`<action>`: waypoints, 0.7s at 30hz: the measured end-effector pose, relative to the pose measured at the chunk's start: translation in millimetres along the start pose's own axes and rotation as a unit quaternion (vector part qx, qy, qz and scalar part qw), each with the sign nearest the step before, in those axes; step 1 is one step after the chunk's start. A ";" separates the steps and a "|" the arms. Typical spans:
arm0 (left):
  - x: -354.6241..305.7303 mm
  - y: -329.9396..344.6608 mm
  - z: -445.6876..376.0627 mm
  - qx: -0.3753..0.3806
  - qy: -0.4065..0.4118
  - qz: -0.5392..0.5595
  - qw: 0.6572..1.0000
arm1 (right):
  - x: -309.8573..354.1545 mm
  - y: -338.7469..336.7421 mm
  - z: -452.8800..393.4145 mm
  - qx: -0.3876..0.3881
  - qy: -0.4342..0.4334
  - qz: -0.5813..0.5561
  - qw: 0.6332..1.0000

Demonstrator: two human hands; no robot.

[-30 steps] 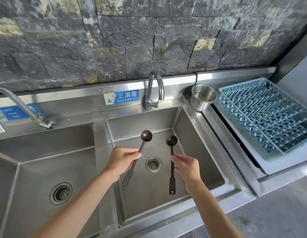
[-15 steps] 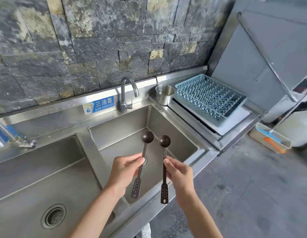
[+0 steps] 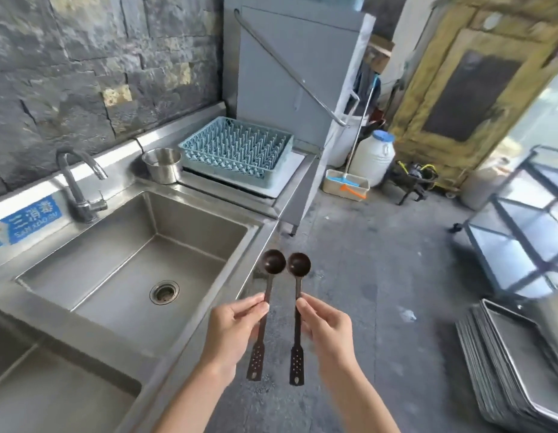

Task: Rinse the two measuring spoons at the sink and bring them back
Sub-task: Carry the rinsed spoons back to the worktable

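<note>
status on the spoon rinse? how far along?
Sink part looks finished: the faucet is off and nothing lies in the basin. In hand: the left hand pinches one measuring spoon and the right hand the other, bowls up, past the sink's edge over the floor. Left: carrying them back; the destination isn't in view.

**Two spoons, held clear of the sink**

Left spoon (image 3: 266, 310): dark brown, long thin handle, round bowl up, flat perforated tail down. Pinched mid-handle by left hand (image 3: 232, 334). Slight tilt, bowl over the sink (image 3: 190, 335) edge.

Right spoon (image 3: 297, 314): same make, near upright, pinched by right hand (image 3: 329, 332), over the floor. Bowls side by side, just apart.
</note>
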State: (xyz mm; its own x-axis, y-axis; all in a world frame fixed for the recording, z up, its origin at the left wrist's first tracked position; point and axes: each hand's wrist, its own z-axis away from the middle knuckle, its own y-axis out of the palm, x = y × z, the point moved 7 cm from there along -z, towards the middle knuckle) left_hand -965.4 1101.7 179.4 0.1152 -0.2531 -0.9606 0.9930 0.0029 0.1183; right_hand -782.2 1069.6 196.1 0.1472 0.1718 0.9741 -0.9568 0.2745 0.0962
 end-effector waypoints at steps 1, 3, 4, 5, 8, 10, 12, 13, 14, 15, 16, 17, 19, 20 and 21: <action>3.4 15.9 5.1 0.013 -0.006 -0.002 1.000 | -0.6 -18.9 7.7 -0.022 -0.003 -0.004 1.000; 11.5 48.2 16.1 0.037 -0.021 -0.011 0.999 | -3.3 -58.7 23.6 -0.069 -0.006 -0.007 0.998; 16.2 65.2 22.2 0.050 -0.029 -0.016 0.998 | -5.8 -80.3 32.6 -0.092 -0.008 -0.006 0.996; 21.3 83.3 28.7 0.066 -0.035 -0.018 0.997 | -6.7 -101.9 43.5 -0.113 -0.013 -0.007 0.994; 35.4 143.7 52.6 0.125 -0.047 -0.037 0.990 | -7.2 -167.4 83.5 -0.177 -0.025 -0.026 0.984; 46.2 190.2 74.1 0.172 -0.057 -0.045 0.982 | -6.2 -210.8 113.8 -0.210 -0.029 -0.034 0.977; 57.1 234.9 100.6 0.211 -0.068 -0.051 0.974 | -7.1 -253.8 144.5 -0.239 -0.030 -0.039 0.970; 62.8 256.9 115.0 0.227 -0.072 -0.053 0.970 | -9.8 -276.4 160.8 -0.255 -0.031 -0.045 0.965; 68.9 278.2 130.2 0.244 -0.076 -0.057 0.965 | -11.6 -298.2 177.9 -0.273 -0.032 -0.050 0.960; 76.0 299.4 147.2 0.262 -0.082 -0.060 0.960 | -13.2 -319.8 196.2 -0.292 -0.033 -0.056 0.954; 83.2 320.9 164.5 0.282 -0.089 -0.063 0.953 | -15.9 -342.6 214.2 -0.312 -0.034 -0.061 0.948; 89.9 342.1 180.9 0.303 -0.095 -0.065 0.946 | -18.9 -364.9 231.0 -0.332 -0.035 -0.065 0.940; 104.3 383.5 214.7 0.342 -0.107 -0.070 0.931 | -29.6 -410.6 265.7 -0.382 -0.024 -0.083 0.920; 110.4 403.6 231.7 0.360 -0.112 -0.072 0.923 | -34.4 -432.4 282.8 -0.404 -0.020 -0.091 0.910; 116.7 422.8 248.6 0.379 -0.115 -0.075 0.915 | -38.0 -452.7 299.6 -0.422 -0.018 -0.098 0.901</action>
State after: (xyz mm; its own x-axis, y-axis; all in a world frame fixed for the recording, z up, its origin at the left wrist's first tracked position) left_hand -538.9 832.9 179.9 -0.1163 -0.3928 -0.9123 0.6833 -0.6982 0.2135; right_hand -429.8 655.3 176.9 0.2699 0.0144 0.9628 -0.3786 0.9209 0.0923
